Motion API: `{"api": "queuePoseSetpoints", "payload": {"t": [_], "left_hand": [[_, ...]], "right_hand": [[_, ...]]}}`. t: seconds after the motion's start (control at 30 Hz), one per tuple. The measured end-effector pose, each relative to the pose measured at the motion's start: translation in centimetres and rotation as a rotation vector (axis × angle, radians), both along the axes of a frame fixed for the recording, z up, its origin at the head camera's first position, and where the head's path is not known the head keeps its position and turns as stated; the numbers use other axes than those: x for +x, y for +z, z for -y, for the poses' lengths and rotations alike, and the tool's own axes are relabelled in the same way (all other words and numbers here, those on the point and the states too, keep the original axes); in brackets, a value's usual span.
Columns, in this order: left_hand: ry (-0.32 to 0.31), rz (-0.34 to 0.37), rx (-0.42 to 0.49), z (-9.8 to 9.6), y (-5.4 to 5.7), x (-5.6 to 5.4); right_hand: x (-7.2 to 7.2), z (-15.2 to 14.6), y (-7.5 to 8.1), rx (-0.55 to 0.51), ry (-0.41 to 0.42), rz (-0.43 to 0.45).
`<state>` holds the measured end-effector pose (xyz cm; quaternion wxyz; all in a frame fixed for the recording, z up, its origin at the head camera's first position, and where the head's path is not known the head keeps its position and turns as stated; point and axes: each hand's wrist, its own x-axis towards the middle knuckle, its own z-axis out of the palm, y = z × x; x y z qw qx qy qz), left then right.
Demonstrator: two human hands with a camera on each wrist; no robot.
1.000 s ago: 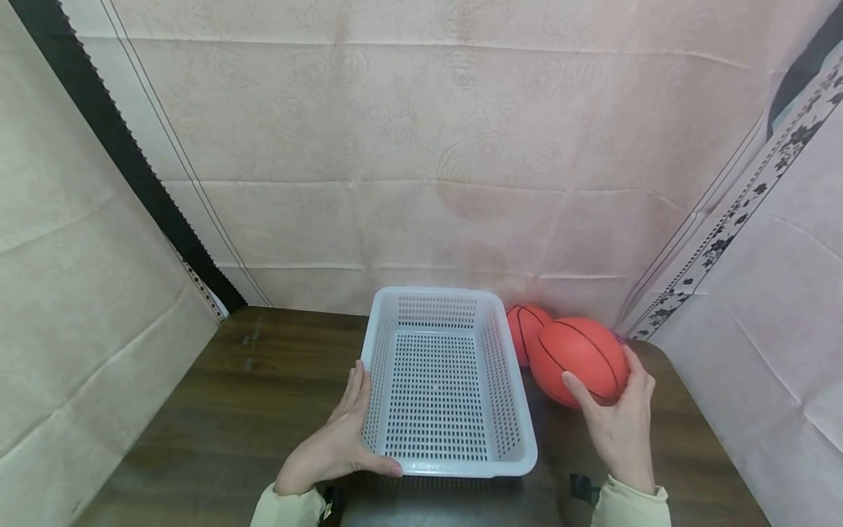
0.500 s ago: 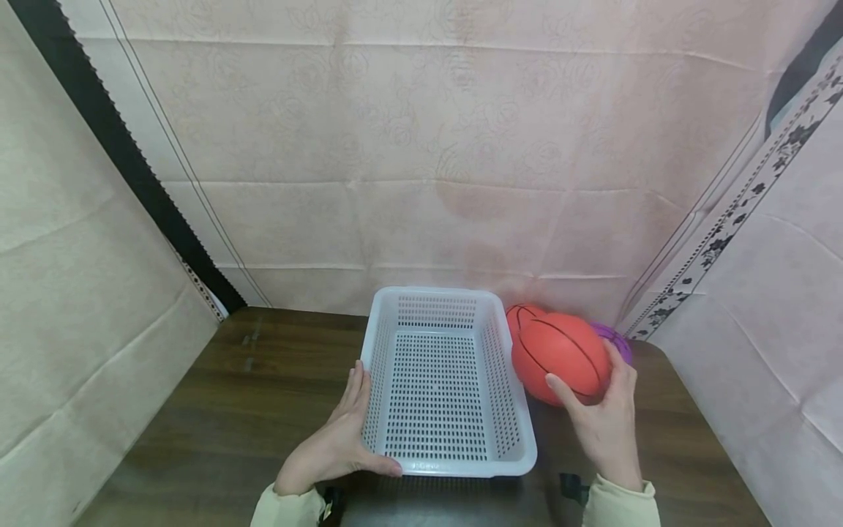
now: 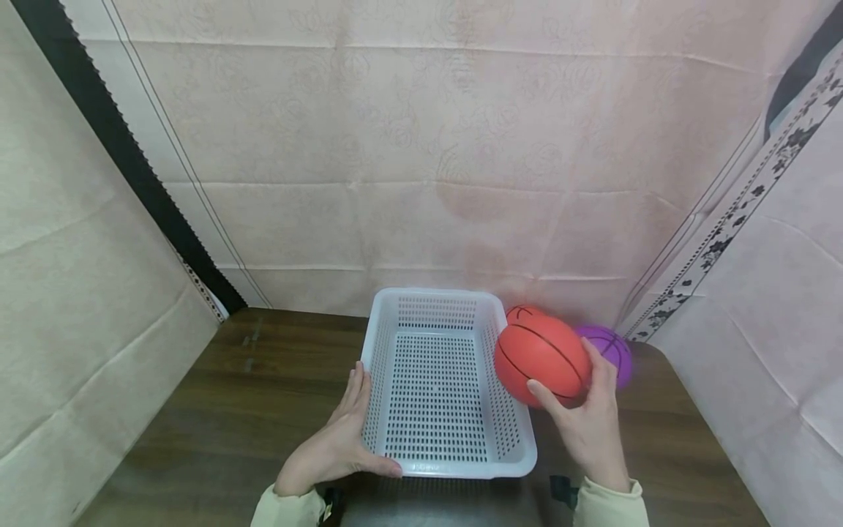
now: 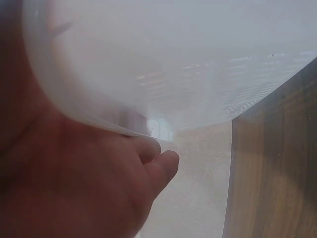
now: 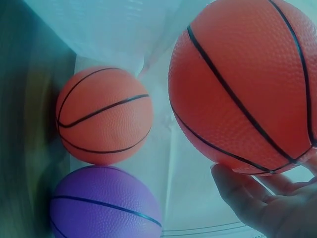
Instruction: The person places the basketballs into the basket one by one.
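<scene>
The brown wood-grained table [image 3: 197, 432] bears a white slotted basket [image 3: 461, 468], an orange ball [image 5: 105, 116] and a purple ball [image 5: 104, 210].

The head view was bright and clear, with a soft shine on the dark table [image 3: 454, 506] at the bottom middle. The left wrist view was foggy, and the left hand [image 4: 89, 178] looked dark and blurry. The right wrist view looked blue-green, with a dim left edge

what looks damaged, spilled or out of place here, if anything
Nothing stands out. The white basket shows no visible break, and the held red ball, the other red ball and the purple ball look round and undented where they show. Only small pale marks on the table, far left, look slightly odd.
</scene>
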<state>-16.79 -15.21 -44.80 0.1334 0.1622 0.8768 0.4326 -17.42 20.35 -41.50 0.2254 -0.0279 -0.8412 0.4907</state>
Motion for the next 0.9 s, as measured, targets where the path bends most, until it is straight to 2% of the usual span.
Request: {"api": "queuePoseSetpoints", "payload": {"t": [0.5, 0.9], "left_hand": [[0.003, -0.010, -0.016, 0.1, -0.1, 0.0], [0.005, -0.018, -0.026, 0.0, 0.0, 0.1]], "right_hand": [[-0.4, 2.1, -0.6, 0.048, 0.102, -0.009], [-0.2, 3.2, -0.7, 0.127, 0.146, 0.043]]}}
